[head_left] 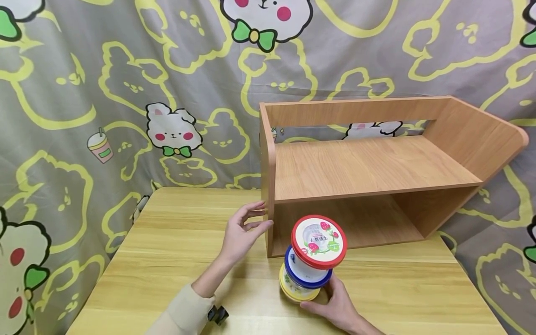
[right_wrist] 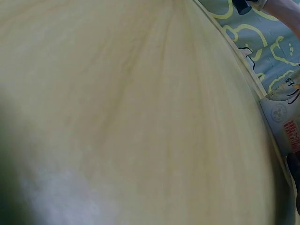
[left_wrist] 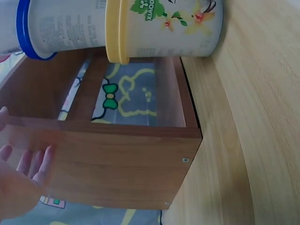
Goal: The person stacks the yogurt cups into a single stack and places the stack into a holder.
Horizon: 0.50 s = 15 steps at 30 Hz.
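Observation:
Three lidded tubs stand stacked on the table. On top is a red-lidded tub (head_left: 319, 242) with strawberries printed on its lid. Under it sits a blue-lidded tub (head_left: 307, 274), and lowest a yellow-lidded tub (head_left: 293, 288), whose flower print shows in the left wrist view. My right hand (head_left: 337, 307) holds the yellow-lidded tub from the right, thumb in front, fingers partly hidden behind it. My left hand (head_left: 243, 232) is beside the left side panel of a wooden shelf (head_left: 268, 163), fingers loosely bent and fingertips right at the panel.
The two-level shelf stands at the back right of the wooden table (head_left: 180, 242), its lower compartment facing the stack. A patterned curtain (head_left: 209, 83) hangs behind. A black strap piece (head_left: 217, 315) sits at my left cuff.

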{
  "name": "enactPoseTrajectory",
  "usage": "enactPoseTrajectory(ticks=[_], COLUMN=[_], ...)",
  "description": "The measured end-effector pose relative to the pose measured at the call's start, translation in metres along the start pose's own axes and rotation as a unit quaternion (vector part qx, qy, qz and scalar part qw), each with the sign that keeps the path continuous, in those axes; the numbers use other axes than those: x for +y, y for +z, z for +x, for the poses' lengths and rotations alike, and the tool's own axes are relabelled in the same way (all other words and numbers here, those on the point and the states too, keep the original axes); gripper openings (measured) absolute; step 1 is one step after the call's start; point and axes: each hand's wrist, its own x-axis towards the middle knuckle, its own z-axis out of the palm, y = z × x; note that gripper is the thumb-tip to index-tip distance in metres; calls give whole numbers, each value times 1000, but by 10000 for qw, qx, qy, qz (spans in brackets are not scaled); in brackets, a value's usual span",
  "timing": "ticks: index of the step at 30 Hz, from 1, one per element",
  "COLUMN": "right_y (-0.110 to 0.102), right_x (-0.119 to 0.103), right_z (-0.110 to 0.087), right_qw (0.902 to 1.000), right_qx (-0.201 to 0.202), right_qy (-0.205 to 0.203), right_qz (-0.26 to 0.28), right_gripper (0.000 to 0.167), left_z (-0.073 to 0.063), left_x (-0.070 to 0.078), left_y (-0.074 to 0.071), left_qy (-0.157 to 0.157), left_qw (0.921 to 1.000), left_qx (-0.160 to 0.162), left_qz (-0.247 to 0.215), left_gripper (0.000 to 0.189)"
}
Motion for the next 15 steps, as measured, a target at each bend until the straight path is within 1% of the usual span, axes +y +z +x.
enactPoseTrajectory(ticks=[9, 15], right_y=[0, 0], right_x=[1, 0], right_z=[-1, 0], right_qw=[9999, 10000], right_qx=[-29, -21], right_qy=[-112, -18], right_qz=[1, 74], right_gripper=[75, 74], left_z=[1, 2], left_x=[2, 4], left_y=[3, 3], left_qy=[-76, -64], left_qw=[9999, 9999], left_qx=[41, 27], left_qz=[81, 136], left_gripper=[44, 44])
